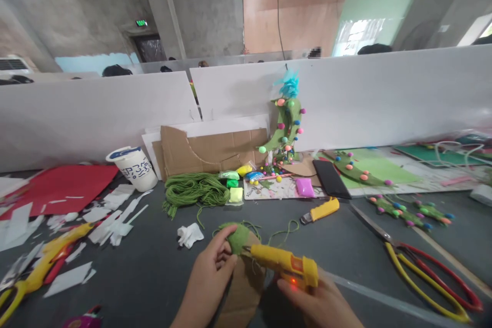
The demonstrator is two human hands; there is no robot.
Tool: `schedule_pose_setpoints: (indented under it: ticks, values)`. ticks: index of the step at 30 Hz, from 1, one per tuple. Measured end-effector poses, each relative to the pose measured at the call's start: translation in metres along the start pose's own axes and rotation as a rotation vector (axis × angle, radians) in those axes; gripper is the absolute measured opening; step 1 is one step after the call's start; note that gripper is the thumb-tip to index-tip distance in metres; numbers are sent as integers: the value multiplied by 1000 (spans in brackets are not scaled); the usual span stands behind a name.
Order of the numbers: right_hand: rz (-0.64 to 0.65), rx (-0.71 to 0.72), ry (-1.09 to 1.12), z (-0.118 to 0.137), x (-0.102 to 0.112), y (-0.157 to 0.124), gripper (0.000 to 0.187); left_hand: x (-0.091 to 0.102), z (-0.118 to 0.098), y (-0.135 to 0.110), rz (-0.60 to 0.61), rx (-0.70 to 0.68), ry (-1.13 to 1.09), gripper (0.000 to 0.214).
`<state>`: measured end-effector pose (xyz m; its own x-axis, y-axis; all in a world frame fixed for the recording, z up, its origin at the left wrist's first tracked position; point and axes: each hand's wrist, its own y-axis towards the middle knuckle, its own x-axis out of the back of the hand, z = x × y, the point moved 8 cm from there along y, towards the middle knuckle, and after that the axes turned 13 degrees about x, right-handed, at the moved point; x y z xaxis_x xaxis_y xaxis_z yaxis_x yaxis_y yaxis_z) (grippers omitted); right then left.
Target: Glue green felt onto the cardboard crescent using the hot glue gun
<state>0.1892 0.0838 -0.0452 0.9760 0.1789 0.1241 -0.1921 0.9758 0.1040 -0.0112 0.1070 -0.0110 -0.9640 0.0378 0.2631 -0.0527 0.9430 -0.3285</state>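
My right hand (311,294) is wrapped round a yellow hot glue gun (284,261), whose red light is lit. The gun's nozzle points left, at the edge of green yarn (239,238) that covers the top end of a cardboard piece (244,292). With its fingers curled over the left side of that yarn-covered end, my left hand (215,266) grips the cardboard piece. A loose strand of green yarn (286,230) trails to the right of the piece. The lower part of the cardboard is bare.
Red-and-yellow scissors (403,256) lie at right, a yellow utility knife (321,210) ahead. Behind are a green yarn bundle (196,189), a black phone (331,178) and a green pom-pom decoration (288,123). A white cup (136,169) and paper scraps (115,220) are at left.
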Motion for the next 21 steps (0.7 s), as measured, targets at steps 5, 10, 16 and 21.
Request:
schedule_pose_setpoints:
  ticks: [5, 10, 16, 21]
  values:
    - [64, 186, -254, 14, -2, 1, 16, 1, 2, -2, -11, 5, 4, 52]
    - [91, 315, -420, 15, -7, 2, 16, 0, 4, -2, -11, 7, 6, 53]
    - [152, 413, -554, 10, -15, 2, 19, 0, 0, -3, -10, 10, -18, 54]
    - [189, 272, -465, 6, -14, 5, 26, 1, -2, -4, -28, 16, -40, 53]
